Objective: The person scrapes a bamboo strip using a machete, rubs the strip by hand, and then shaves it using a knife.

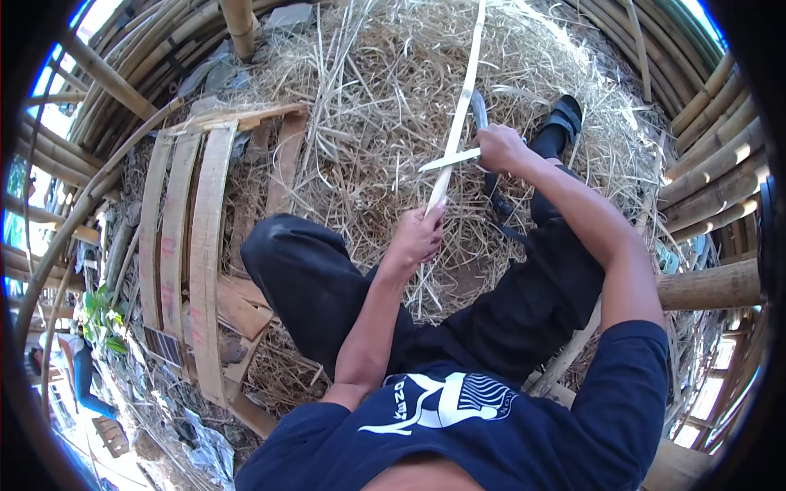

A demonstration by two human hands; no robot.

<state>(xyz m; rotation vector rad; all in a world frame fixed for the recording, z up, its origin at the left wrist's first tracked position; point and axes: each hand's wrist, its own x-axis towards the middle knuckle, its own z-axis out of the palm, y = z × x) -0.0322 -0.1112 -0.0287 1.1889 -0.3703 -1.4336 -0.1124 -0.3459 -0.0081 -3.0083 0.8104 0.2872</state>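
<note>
My left hand is closed round the lower end of a long pale bamboo strip, which rises away from me to the top of the view. In my right hand is a knife, its blade pointing left and lying across the strip a little above my left hand. A dark curved piece, not clear enough to name, sticks up beyond my right hand. Dark straps hang just below that hand. Under both hands lie thin shavings.
A slatted wooden pallet stands to the left. Stacked bamboo poles line both sides. My sandalled foot is at the upper right. Another person is at the far left, near a green plant.
</note>
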